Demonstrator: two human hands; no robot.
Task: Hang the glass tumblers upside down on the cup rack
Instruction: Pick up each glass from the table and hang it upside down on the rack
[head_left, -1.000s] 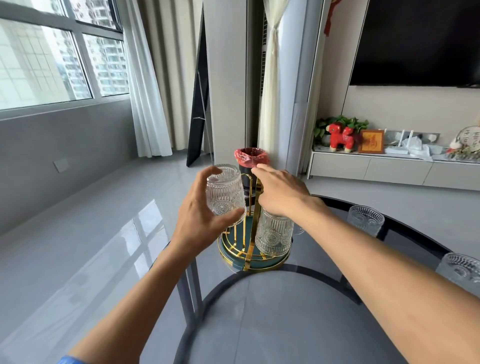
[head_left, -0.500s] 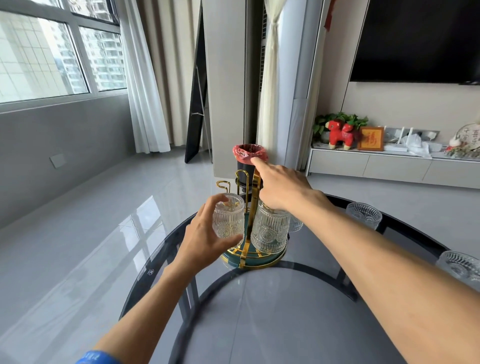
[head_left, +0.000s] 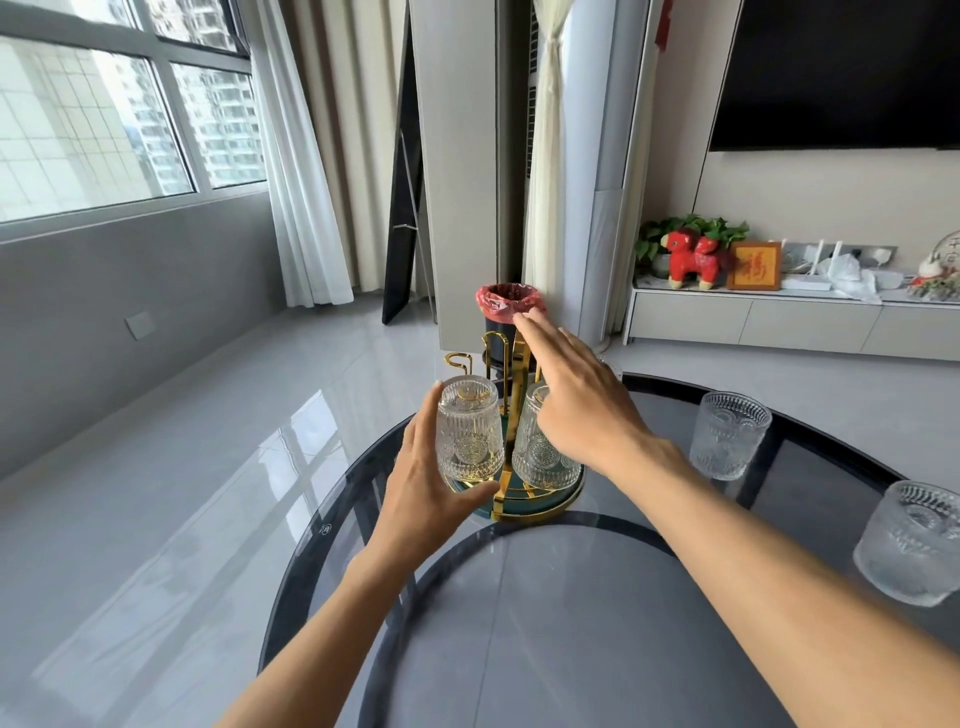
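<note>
A gold cup rack (head_left: 519, 499) with a teal base stands at the far edge of the round glass table (head_left: 571, 623). My left hand (head_left: 431, 493) is wrapped around an upside-down glass tumbler (head_left: 469, 428) that sits over a peg on the rack's left side. A second upside-down tumbler (head_left: 540, 452) hangs on the right side, partly hidden by my right hand (head_left: 576, 400). That hand hovers over the rack's central post with fingers extended, holding nothing. Empty gold hooks (head_left: 460, 361) rise behind.
Two upright tumblers stand on the table's right side, a farther tumbler (head_left: 730, 436) and a nearer tumbler (head_left: 914, 543). A bin with a red liner (head_left: 510, 301) stands on the floor beyond the rack. The table edge drops to grey floor on the left.
My left hand has lowered the upside-down tumbler onto the rack's left peg. My right hand has let go of the top of the rack's post and spread its fingers.
</note>
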